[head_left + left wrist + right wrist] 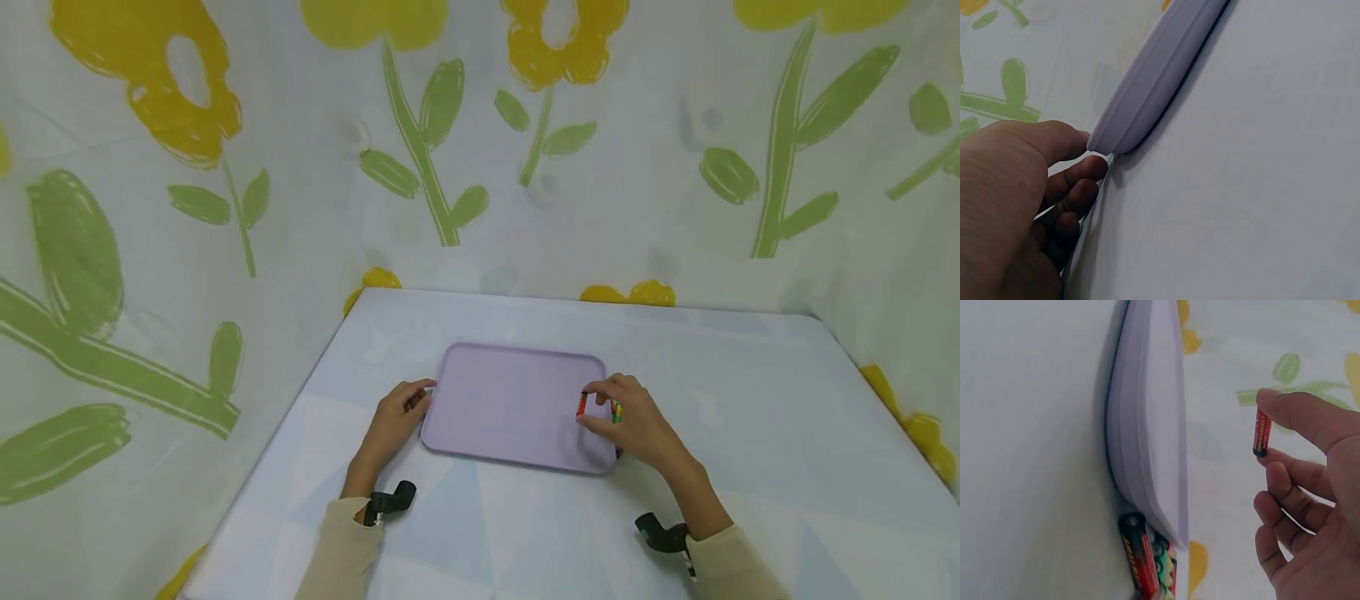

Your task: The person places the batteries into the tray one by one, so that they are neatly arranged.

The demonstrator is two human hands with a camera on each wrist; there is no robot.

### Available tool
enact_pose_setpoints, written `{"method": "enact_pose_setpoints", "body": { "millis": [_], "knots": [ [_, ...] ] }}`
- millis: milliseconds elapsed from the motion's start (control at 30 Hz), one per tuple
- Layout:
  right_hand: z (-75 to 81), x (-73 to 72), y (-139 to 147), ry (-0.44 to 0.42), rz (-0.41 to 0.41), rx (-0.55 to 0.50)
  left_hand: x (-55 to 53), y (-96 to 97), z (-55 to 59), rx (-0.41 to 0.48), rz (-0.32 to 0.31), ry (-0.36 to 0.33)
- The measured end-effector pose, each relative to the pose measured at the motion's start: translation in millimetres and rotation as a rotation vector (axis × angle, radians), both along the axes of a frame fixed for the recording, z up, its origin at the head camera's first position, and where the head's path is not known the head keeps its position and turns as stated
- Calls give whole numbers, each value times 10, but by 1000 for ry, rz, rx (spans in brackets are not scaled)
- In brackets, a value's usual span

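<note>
My right hand (633, 421) pinches a small red battery with black ends (582, 403) between thumb and index finger. It holds the battery upright above the right end of a lilac tray (517, 400). In the right wrist view the other fingers (1285, 515) curl loosely below the battery (1262, 433). My left hand (397, 421) rests at the tray's left edge; in the left wrist view its thumb touches the rim (1100, 140), with the other fingers loosely bent underneath. A larger red and black battery (1138, 553) lies beside the tray, next to green-and-yellow items (1163, 562), partly hidden.
The tray lies flat on a table with a pale patterned cover (465, 517). White curtains with yellow flowers and green leaves (645, 192) stand behind the table and at its sides. Each wrist wears a black camera mount (663, 533).
</note>
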State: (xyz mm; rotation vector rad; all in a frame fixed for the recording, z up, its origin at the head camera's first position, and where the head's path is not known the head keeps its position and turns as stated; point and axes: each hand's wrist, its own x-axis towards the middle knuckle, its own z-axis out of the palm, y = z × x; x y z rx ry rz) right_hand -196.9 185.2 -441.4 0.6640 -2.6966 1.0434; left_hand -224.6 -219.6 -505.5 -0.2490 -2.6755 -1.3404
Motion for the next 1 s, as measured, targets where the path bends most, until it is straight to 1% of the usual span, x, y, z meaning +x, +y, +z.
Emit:
{"method": "enact_pose_setpoints", "body": {
  "millis": [233,400,500,633,767,900,1000],
  "knots": [
    [-47,-37,-115,0,-9,-22,14,2,-18,-12,7,-12],
    [-68,-85,-212,35,-18,-19,7,-8,-18,-23,8,-5],
    [-85,-121,-275,47,-19,-12,8,0,-14,-10,6,3],
    [-129,-160,-378,54,-9,-3,42,8,10,7,6,2],
    [-175,-197,-479,68,-9,-1,60,22,21,4,7,0],
    [-194,-231,-588,73,1,-13,55,22,-2,-5,9,10],
    [-204,-259,-675,50,13,-13,37,14,-32,-10,12,22]
  ]
}}
